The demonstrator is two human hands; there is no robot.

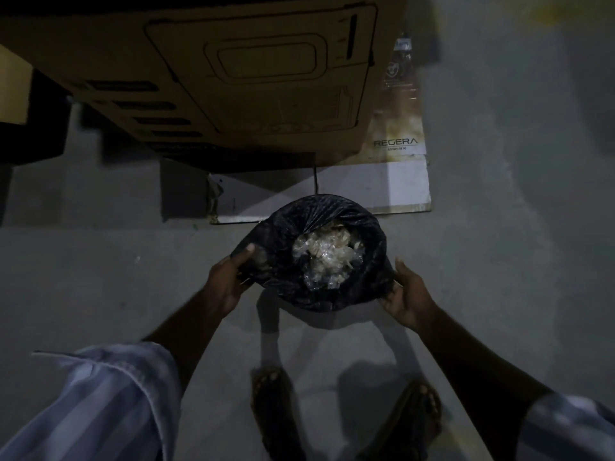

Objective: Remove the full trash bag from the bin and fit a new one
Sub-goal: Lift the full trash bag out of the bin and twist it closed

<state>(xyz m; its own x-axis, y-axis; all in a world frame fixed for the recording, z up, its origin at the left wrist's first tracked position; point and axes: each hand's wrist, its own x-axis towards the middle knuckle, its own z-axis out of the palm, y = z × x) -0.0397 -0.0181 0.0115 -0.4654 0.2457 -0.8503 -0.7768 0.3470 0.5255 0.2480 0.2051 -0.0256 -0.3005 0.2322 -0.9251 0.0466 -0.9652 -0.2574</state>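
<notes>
Left hand (229, 281): clenched on the left rim of a black trash bag (319, 254), thumb laid over the top of the plastic, fingers hidden beneath it. Right hand (407, 299): set against the bag's right rim, thumb raised and clear of the plastic, fingers curled at the edge; whether they pinch the film or merely touch it cannot be told. Bag: round in outline, mouth open and pointing up toward the camera, long axis running vertically away from the viewer, held between both hands above the grey floor (116, 277), just in front of the person's feet. Material thin, glossy, crinkled black plastic, the rim rolled outward in puckered folds. Contents (321, 252): pale, translucent crumpled wrappers heaped near the mouth. Whether a bin sits under the bag cannot be told. Sleeves (109, 400): light striped cloth, rolled at the forearms. Feet in sandals (416, 424), near edge of view, blurred. Beyond the bag, on the far side: a flattened white card sheet (376, 191) lying on the floor, printed "REGERA" on its tan upper part, and over it a large brown corrugated cardboard box (206, 78) with black line drawings.
</notes>
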